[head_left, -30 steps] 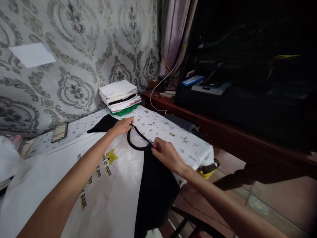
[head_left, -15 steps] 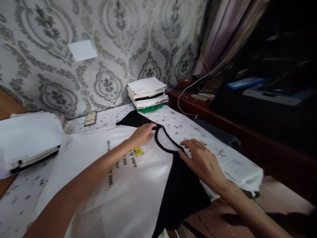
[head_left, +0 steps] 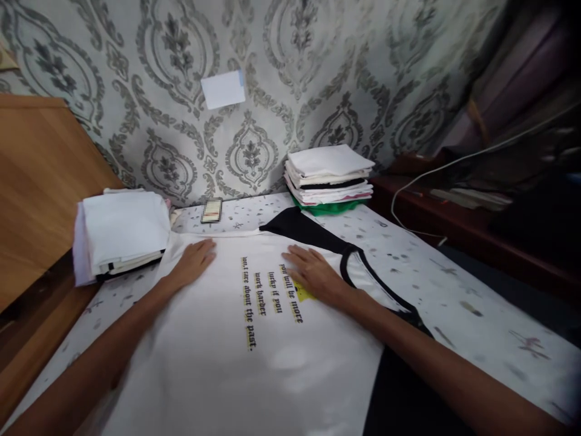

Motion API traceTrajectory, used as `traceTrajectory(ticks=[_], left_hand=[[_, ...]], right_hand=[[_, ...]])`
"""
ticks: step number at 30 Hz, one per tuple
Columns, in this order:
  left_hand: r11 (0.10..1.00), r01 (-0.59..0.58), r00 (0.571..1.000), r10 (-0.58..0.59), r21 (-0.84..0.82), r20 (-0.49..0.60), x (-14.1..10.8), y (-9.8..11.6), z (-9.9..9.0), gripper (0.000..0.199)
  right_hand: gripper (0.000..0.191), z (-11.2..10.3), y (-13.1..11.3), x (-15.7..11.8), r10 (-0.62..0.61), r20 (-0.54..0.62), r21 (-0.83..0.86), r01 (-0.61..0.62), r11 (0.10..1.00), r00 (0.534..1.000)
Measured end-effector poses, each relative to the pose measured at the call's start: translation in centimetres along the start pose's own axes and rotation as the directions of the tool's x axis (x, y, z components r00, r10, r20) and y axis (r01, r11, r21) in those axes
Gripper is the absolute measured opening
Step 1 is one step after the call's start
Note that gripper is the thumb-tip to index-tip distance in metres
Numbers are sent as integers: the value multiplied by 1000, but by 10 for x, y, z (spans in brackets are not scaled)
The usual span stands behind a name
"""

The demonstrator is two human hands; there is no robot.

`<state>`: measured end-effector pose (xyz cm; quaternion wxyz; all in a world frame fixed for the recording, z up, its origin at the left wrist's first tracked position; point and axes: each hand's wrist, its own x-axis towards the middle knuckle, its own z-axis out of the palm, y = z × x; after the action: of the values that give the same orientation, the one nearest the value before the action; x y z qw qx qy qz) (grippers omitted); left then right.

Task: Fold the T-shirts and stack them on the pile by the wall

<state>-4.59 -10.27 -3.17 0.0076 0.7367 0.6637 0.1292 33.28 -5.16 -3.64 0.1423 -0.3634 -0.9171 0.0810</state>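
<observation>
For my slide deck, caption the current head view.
Left hand and right hand rest on a white shirt with black sleeves.

Bare hands (head_left: 315,274), bare forearms (head_left: 113,345)

Hands: two, one left hand (head_left: 196,263) and one right hand (head_left: 313,272). Spread shirt (head_left: 204,363): one. On it, neckband (head_left: 345,266), one; black sleeves (head_left: 308,231), two; lines of lettering (head_left: 259,293), four; yellow figure (head_left: 303,293), one, partly covered. Stacks of folded cloth: two, one left stack (head_left: 124,227) and one right stack (head_left: 329,172); layers in each cannot be reliably counted. Green layer (head_left: 333,208) in the right stack: one. Pixelated card-like item (head_left: 212,210): one. Patterned sheet (head_left: 481,303): one. Paper (head_left: 223,89) on the wall (head_left: 254,48): one. Pale cable (head_left: 449,164): one. Wooden panel (head_left: 49,181): one. Dark red tabletop (head_left: 417,209): one; articles there are too blurred to tally.
</observation>
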Motion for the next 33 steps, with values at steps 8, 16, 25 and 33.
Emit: traceTrajectory(ticks=[8, 16, 25, 33], left_hand=[[987, 145, 989, -146, 62, 2, 12, -62, 2, 59], [998, 36, 999, -36, 52, 2, -28, 2, 3, 60], [996, 75, 996, -77, 52, 49, -42, -4, 1, 61], [998, 45, 999, -46, 47, 12, -36, 0, -1, 61]], right_hand=[[49, 12, 6, 8, 73, 13, -107, -71, 992, 997], [50, 5, -5, 7, 103, 62, -136, -94, 986, 993], [52, -5, 36, 1, 348, -22, -192, -345, 919, 937], [48, -17, 55, 4, 454, -57, -228, -455, 861, 889]])
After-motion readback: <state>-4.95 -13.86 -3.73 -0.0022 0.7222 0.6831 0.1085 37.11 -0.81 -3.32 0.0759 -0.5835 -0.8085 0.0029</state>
